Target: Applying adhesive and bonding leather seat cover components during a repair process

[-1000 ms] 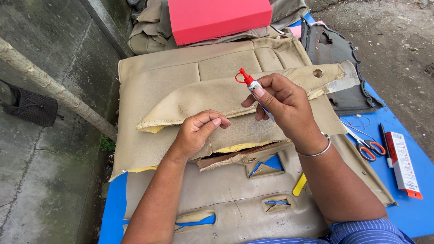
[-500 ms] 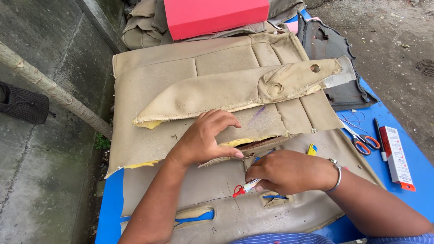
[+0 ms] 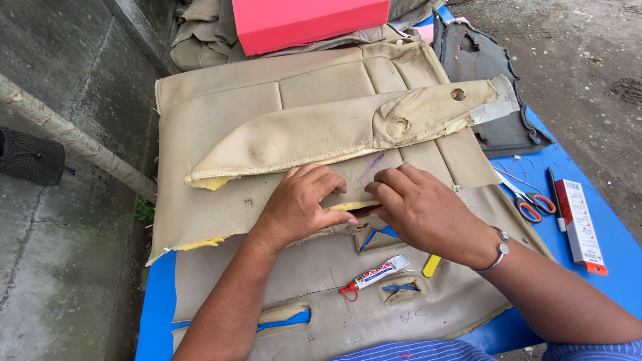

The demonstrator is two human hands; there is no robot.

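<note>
head view: both hands lie on a large beige seat cover panel [image 3: 221,194] spread over a blue table [image 3: 157,301]. the left hand [image 3: 301,204] rests palm down on the panel's lower edge, fingers slightly curled and spread, thumb tucked along the edge where yellow foam [image 3: 351,206] shows. the right hand [image 3: 424,210] sits just beside it, also palm down, its fingertips touching the same edge and nearly meeting the left thumb; neither hand grips anything, both press flat on the cover. a metal bracelet [image 3: 498,251] circles the right wrist.

on top of the panel, above the hands, lies a long narrow beige cover piece [image 3: 321,134] with a round hole near its right end and yellow foam at its left tip. below the hands lies another beige sheet [image 3: 281,267] with cut-out slots showing the blue table through them. on that sheet, near the right forearm, rests a small white glue tube with a red cap [image 3: 371,274], and just right of it a small yellow piece [image 3: 432,265].

to the right on the table lie scissors with orange-red handles [image 3: 528,200], a dark pen [image 3: 554,200] and a long narrow red and white box [image 3: 580,227]. at the top sits a red box [image 3: 307,23] on more beige covers, with a dark grey cover piece [image 3: 481,67] to its right.
</note>
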